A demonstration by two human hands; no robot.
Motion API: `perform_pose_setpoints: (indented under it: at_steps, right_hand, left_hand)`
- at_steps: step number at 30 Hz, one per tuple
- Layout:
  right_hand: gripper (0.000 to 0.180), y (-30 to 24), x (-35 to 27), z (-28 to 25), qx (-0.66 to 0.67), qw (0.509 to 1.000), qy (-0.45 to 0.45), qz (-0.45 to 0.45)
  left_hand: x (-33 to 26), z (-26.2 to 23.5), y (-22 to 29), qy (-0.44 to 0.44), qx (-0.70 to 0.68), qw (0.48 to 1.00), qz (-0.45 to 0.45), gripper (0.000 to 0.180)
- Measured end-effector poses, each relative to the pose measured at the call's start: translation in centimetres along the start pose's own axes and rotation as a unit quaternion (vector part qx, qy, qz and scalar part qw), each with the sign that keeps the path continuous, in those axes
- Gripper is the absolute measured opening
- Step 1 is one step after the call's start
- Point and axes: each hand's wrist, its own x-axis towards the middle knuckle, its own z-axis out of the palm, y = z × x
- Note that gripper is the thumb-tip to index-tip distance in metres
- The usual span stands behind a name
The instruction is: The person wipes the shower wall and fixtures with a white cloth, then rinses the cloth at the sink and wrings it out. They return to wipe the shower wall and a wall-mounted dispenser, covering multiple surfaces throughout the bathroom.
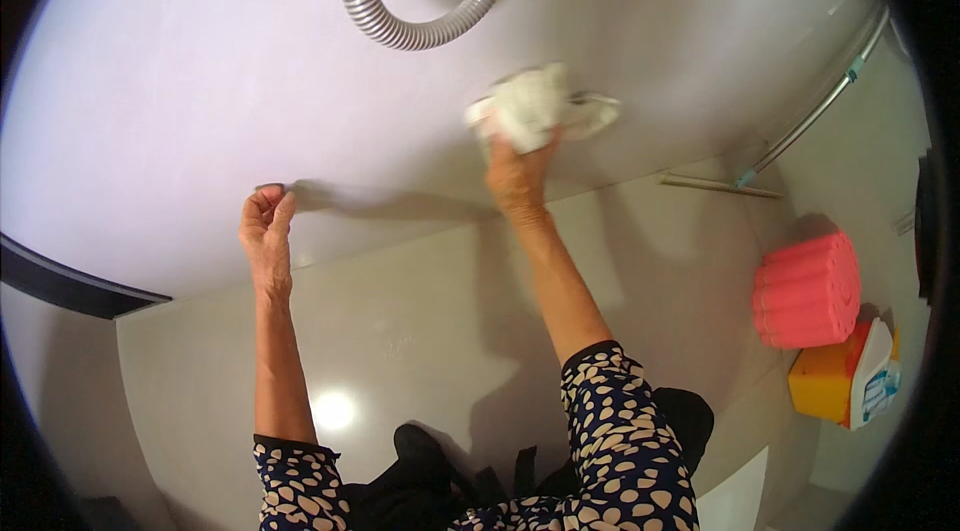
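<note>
A crumpled white cloth (530, 111) is gripped in my right hand (520, 176), slightly blurred and held against the pale wall (180, 81). Part of the cloth loops out to the right of my fingers. Off to the left, my left hand (268, 231) is raised close to the same wall, its fingers curled together. A small dark edge shows at the fingertips; what it is I cannot make out. Above and between both hands hangs a ribbed grey hose (425, 36), bent into a U.
At the right stand a squeegee-like floor tool (720, 187) with a metal pole, a pink ribbed stool or tub (806, 291) and a yellow-orange bin (825, 381). A dark strip (70, 281) borders the left. The tiled floor (400, 351) lies below, with my dark shoes on it.
</note>
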Motion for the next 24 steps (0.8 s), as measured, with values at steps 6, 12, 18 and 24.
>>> perform_pose_setpoints:
  at_steps: [6, 12, 18, 24]
  right_hand:
    - [0.064, 4.2, 0.0, -2.8, 0.096, 0.943, 0.113, 0.298]
    - [0.054, 6.0, -6.0, -0.2, 0.326, 0.573, 0.197, 0.726]
    - [0.037, 0.1, -11.0, 4.9, 0.461, 0.366, 0.127, 0.798]
    - [0.052, -3.0, -7.0, 4.1, 0.494, 0.410, 0.128, 0.756]
  left_hand:
    - [0.3, 0.0, -0.6, -0.019, 0.016, 0.999, 0.036, 0.026]
    - [0.8, -0.1, -0.4, -0.022, 0.026, 0.998, 0.045, 0.025]
    - [1.2, 1.1, -0.6, -0.032, 0.038, 0.997, 0.062, 0.026]
    - [1.4, 2.3, -0.8, -0.013, 0.022, 0.998, 0.059, 0.028]
